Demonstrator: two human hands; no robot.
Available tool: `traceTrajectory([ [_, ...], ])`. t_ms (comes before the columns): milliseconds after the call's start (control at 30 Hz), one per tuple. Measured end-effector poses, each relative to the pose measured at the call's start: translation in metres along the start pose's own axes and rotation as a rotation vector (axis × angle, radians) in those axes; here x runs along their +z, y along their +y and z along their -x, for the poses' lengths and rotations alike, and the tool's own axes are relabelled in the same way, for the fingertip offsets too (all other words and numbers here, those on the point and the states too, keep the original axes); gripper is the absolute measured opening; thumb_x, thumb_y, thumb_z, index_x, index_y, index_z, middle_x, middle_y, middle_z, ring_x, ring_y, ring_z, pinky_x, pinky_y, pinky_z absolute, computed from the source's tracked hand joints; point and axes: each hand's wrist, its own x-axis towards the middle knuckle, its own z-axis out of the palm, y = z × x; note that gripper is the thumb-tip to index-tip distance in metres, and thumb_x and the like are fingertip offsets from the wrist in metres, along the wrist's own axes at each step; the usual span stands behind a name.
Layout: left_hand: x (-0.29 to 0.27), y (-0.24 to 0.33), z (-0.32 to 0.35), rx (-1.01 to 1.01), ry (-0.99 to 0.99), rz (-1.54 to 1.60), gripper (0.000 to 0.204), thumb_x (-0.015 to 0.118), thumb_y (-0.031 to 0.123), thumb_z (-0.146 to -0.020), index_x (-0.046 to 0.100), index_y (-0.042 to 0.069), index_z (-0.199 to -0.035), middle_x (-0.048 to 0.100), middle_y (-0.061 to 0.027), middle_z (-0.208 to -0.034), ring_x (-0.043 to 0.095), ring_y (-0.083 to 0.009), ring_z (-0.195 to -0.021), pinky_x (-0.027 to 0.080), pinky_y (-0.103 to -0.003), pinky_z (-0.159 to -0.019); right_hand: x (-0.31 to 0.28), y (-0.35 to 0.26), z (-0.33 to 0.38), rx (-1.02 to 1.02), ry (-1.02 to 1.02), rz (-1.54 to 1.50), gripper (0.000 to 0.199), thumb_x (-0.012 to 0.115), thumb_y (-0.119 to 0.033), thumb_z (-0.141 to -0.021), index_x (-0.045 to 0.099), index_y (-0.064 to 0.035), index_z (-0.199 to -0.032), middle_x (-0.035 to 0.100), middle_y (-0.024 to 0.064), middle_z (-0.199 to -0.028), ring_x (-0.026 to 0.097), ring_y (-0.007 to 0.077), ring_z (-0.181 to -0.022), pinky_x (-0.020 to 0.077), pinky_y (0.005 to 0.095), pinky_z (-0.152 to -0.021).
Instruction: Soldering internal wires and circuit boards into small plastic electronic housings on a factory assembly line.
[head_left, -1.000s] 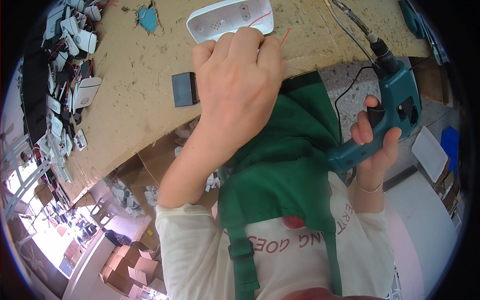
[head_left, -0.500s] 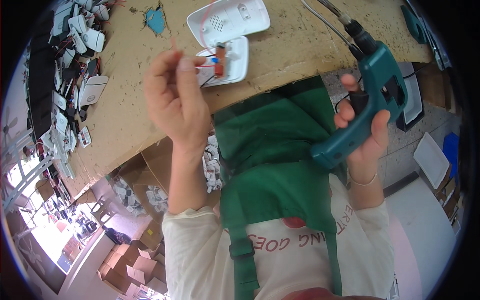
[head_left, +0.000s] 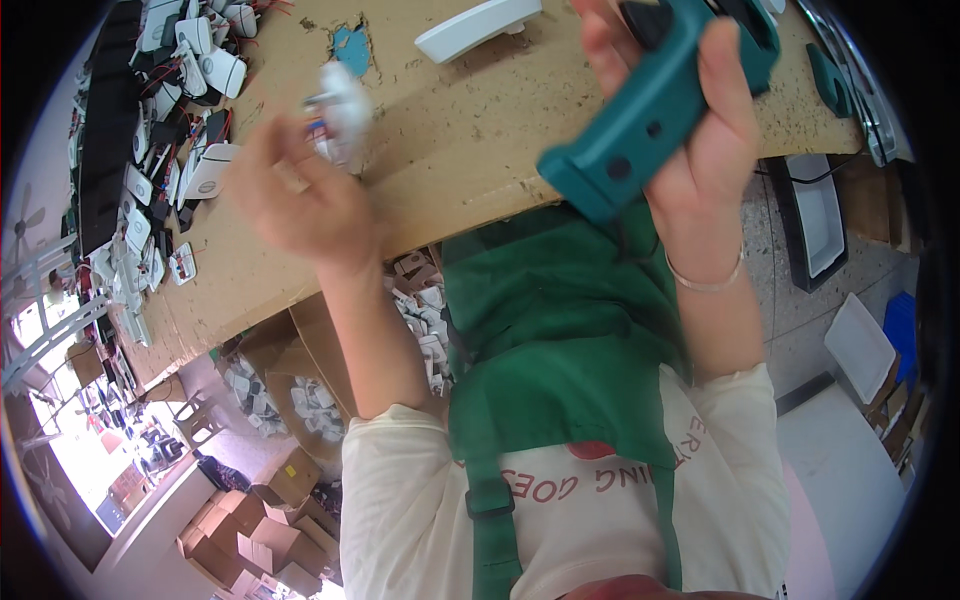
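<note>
My left hand (head_left: 300, 195) is blurred, its fingers curled against a white plastic casing half (head_left: 346, 112) with small coloured wires. Motion smears the casing too; it appears held above the bench. My right hand (head_left: 705, 150) wraps round a teal pistol-grip tool (head_left: 640, 125) with a black trigger part (head_left: 645, 22). The tool's front runs out of the top of the view. Between my hands, at the far side, a white casing cover (head_left: 478, 30) lies tilted, apart from both.
Many white casings (head_left: 210, 170) with wires are heaped along the bench's left side. The worn wooden bench (head_left: 450, 150) has a torn blue patch (head_left: 351, 48). Cardboard boxes (head_left: 275, 540) stand on the floor at lower left. A white tray (head_left: 815, 225) sits below the bench at right.
My left hand has moved left, and the wired casing half has left its spot beside the cover. The cover now lies tilted. My right hand has brought the tool up over the bench.
</note>
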Motion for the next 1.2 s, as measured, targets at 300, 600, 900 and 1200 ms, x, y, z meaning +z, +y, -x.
traceTrajectory([
  [300,0.009,0.036,0.007,-0.178,-0.597,0.376,0.009,0.061,0.002,-0.088,0.062,0.002,-0.097,0.061,-0.0102,-0.086,0.062,-0.0236,-0.077,0.049,-0.033,-0.067,-0.038,0.000,-0.045,0.230,-0.125,0.004,0.072,0.055,-0.035,-0.096,0.023,0.0101,-0.142,0.033,0.0331,-0.141,0.039,0.0440,-0.132,0.0356,0.0476,-0.112],
  [600,0.004,0.032,0.013,-0.304,-0.613,0.535,0.012,0.059,-0.003,-0.087,0.062,0.000,-0.098,0.062,-0.0104,-0.088,0.062,-0.0200,-0.075,0.049,-0.028,-0.068,-0.057,-0.012,-0.021,0.267,-0.239,-0.382,0.048,0.052,-0.030,-0.098,0.046,0.0055,-0.130,0.050,0.0272,-0.130,0.050,0.0373,-0.124,0.0382,0.0468,-0.110],
  [900,0.001,0.032,0.020,-0.296,-0.564,0.578,0.012,0.067,-0.003,-0.082,0.066,0.000,-0.093,0.063,-0.0111,-0.088,0.061,-0.0198,-0.074,0.049,-0.028,-0.064,-0.022,0.021,-0.039,0.140,0.006,0.037,0.047,0.052,-0.030,-0.098,0.046,0.0051,-0.128,0.056,0.0238,-0.120,0.047,0.0400,-0.126,0.0366,0.0510,-0.110],
  [1200,-0.001,0.040,0.015,-0.042,-0.611,0.643,0.018,0.071,-0.005,-0.077,0.066,0.002,-0.093,0.064,-0.0105,-0.086,0.062,-0.0216,-0.072,0.049,-0.029,-0.061,-0.060,0.016,0.020,0.030,-0.034,0.154,0.064,0.045,-0.042,-0.099,0.029,0.0012,-0.144,0.035,0.0248,-0.144,0.031,0.0427,-0.137,0.0286,0.0531,-0.113],
])
